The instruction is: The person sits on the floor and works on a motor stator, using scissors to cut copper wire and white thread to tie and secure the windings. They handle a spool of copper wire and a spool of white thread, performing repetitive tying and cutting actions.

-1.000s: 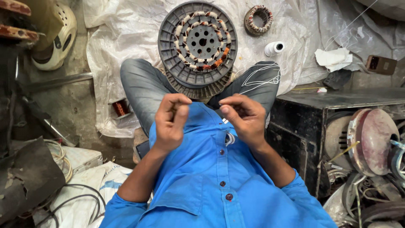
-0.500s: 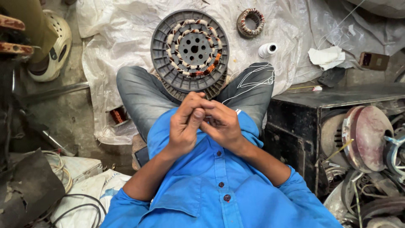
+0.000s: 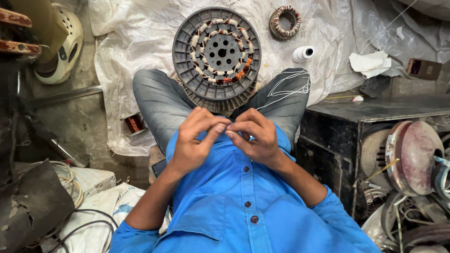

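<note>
— What are the hands doing?
— The left hand (image 3: 197, 140) and right hand (image 3: 255, 138) meet fingertip to fingertip, pinched shut (what they hold is too fine to see), just below the stator (image 3: 216, 54) on the lap.

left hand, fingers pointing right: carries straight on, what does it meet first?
Most likely the right hand: the left hand has its fingertips already about touching the right's, above the blue shirt. Depth is unclear.

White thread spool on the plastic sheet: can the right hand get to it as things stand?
Probably yes. The white thread spool lies in the open on the plastic sheet, past the right knee; nothing covers it. The right hand is pinched fingertip to fingertip with the left hand, so it must let go first.
</note>
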